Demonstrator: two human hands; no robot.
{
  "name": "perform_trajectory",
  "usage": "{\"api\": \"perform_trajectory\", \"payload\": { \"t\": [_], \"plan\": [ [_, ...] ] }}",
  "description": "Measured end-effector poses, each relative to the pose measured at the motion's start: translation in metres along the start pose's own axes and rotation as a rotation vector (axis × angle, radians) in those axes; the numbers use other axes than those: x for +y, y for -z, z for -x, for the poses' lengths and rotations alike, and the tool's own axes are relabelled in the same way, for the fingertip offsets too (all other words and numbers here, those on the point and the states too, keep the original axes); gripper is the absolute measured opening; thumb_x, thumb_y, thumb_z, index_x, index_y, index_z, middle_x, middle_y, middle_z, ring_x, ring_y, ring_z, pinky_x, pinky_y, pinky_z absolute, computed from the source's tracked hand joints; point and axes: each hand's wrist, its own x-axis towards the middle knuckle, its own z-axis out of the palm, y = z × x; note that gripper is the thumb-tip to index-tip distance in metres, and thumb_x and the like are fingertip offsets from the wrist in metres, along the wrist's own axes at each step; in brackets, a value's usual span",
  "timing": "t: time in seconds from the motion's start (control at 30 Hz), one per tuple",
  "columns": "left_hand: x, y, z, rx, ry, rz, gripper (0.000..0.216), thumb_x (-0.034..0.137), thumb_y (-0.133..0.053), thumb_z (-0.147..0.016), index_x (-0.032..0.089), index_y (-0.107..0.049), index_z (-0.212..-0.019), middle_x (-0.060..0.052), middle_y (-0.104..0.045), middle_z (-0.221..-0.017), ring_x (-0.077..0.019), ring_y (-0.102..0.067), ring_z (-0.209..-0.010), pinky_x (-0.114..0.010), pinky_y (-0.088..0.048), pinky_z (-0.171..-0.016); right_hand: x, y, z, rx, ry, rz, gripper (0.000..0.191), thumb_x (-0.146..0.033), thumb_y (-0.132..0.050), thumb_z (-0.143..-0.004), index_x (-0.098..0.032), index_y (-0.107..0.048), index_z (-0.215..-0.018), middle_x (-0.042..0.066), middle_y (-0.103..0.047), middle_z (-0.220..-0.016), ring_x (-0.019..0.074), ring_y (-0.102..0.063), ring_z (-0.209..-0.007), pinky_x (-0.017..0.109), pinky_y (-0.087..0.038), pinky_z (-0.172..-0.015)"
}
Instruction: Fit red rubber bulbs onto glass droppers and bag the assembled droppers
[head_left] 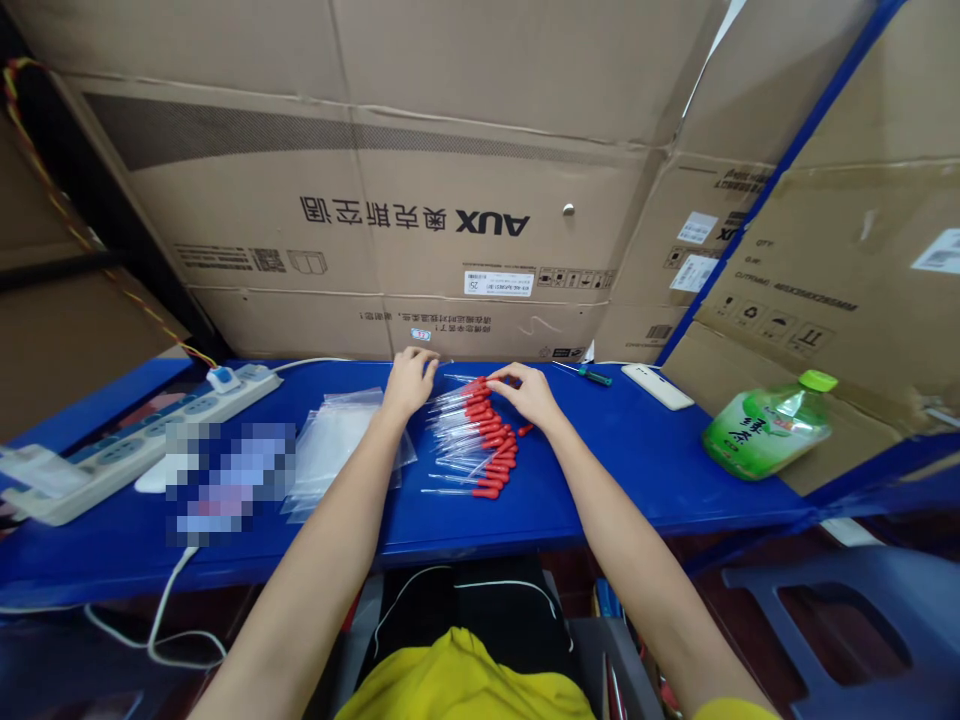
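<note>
Many droppers with clear tubes (450,424) and red rubber bulbs (495,437) lie side by side in a column on the blue table (622,460), bulbs to the right. At the column's far end, my right hand (526,392) has its thumb and forefinger closed on the red bulb of a dropper. My left hand (410,380) is beside the far tube ends, palm down, thumb apart from the fingers, with nothing clearly seen in it. Clear plastic bags (341,440) lie in a pile under and left of my left forearm.
Left are a power strip (187,412) with plugs and a pixelated phone-like thing (236,480) on a white cable. A screwdriver (592,376), a white flat device (657,387) and a green tea bottle (769,425) are right. Cardboard (450,130) walls the back.
</note>
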Motion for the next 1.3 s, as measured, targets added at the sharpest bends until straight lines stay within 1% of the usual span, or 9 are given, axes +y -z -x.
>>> {"api": "perform_trajectory", "payload": {
  "t": [0.23,0.43,0.53,0.63,0.73,0.87,1.0,1.17,1.3],
  "plan": [
    [-0.016,-0.018,0.004,-0.268,0.050,-0.112,0.034,0.024,-0.046,-0.099,0.021,-0.073,-0.121,-0.011,-0.066,-0.135,-0.0256,-0.059,-0.127,-0.040,-0.046,-0.112,0.006,-0.007,0.001,-0.141,0.045,0.135,0.024,-0.043,-0.067,-0.093,-0.026,-0.081,-0.104,0.006,-0.080,-0.100,0.0232,-0.069,-0.091,0.036,-0.049,-0.087],
    [-0.004,-0.008,0.005,-0.244,0.155,-0.199,0.027,0.018,-0.054,-0.093,0.022,-0.072,-0.113,-0.012,-0.073,-0.118,-0.0272,-0.065,-0.116,-0.037,-0.051,-0.102,0.017,0.033,-0.001,-0.032,-0.102,0.228,0.029,-0.041,-0.061,-0.093,-0.020,-0.080,-0.095,0.005,-0.077,-0.080,0.0195,-0.065,-0.071,0.031,-0.048,-0.072],
    [0.002,-0.003,0.005,-0.231,0.231,-0.190,0.035,0.013,-0.050,-0.094,0.021,-0.066,-0.123,-0.011,-0.076,-0.108,-0.0271,-0.069,-0.107,-0.036,-0.053,-0.092,0.019,0.063,0.006,-0.313,-0.188,0.077,0.030,-0.045,-0.070,-0.084,-0.018,-0.080,-0.087,0.005,-0.078,-0.084,0.0193,-0.066,-0.073,0.031,-0.049,-0.073],
    [0.007,-0.001,0.005,-0.271,0.261,-0.252,0.041,0.010,-0.050,-0.092,0.019,-0.064,-0.129,-0.015,-0.074,-0.117,-0.0284,-0.069,-0.110,-0.036,-0.053,-0.092,0.015,0.078,0.014,-0.508,-0.247,-0.008,0.036,-0.047,-0.083,-0.071,-0.019,-0.082,-0.094,0.004,-0.079,-0.089,0.0189,-0.066,-0.077,0.030,-0.049,-0.074],
    [0.011,0.000,0.007,-0.315,0.266,-0.331,0.033,0.015,-0.053,-0.092,0.018,-0.070,-0.121,-0.018,-0.069,-0.122,-0.0303,-0.067,-0.113,-0.038,-0.052,-0.096,0.008,0.073,0.017,-0.633,-0.265,0.027,0.039,-0.043,-0.091,-0.058,-0.021,-0.084,-0.089,0.002,-0.077,-0.078,0.0165,-0.061,-0.068,0.028,-0.045,-0.065],
    [0.017,0.000,0.009,-0.310,0.267,-0.346,0.024,0.032,-0.058,-0.096,0.018,-0.071,-0.110,-0.019,-0.066,-0.123,-0.0335,-0.065,-0.115,-0.042,-0.053,-0.095,0.006,0.059,0.015,-0.735,-0.281,-0.010,0.026,-0.038,-0.090,-0.057,-0.021,-0.082,-0.076,0.000,-0.074,-0.069,0.0156,-0.061,-0.065,0.027,-0.045,-0.062],
    [0.019,0.001,0.009,-0.315,0.275,-0.318,0.021,0.031,-0.058,-0.097,0.016,-0.069,-0.107,-0.020,-0.068,-0.122,-0.0333,-0.065,-0.115,-0.041,-0.053,-0.095,0.015,0.056,0.014,-0.625,-0.321,-0.090,0.027,-0.039,-0.088,-0.060,-0.019,-0.077,-0.074,0.001,-0.073,-0.068,0.0153,-0.062,-0.062,0.027,-0.046,-0.060],
    [0.018,0.006,0.005,-0.253,0.361,-0.283,0.031,0.025,-0.050,-0.099,0.014,-0.059,-0.126,-0.022,-0.073,-0.112,-0.0340,-0.071,-0.105,-0.040,-0.053,-0.088,0.021,0.050,0.007,-0.280,-0.265,0.000,0.027,-0.037,-0.078,-0.074,-0.018,-0.075,-0.093,0.001,-0.072,-0.070,0.0157,-0.061,-0.063,0.028,-0.047,-0.064],
    [0.022,0.008,0.004,-0.202,0.200,-0.141,0.026,0.016,-0.048,-0.097,0.018,-0.061,-0.120,-0.016,-0.075,-0.110,-0.0296,-0.070,-0.109,-0.036,-0.051,-0.091,0.016,0.038,0.001,-0.087,-0.104,-0.007,0.026,-0.043,-0.069,-0.084,-0.019,-0.073,-0.094,0.003,-0.073,-0.079,0.0176,-0.064,-0.072,0.030,-0.049,-0.071]
  ]
}}
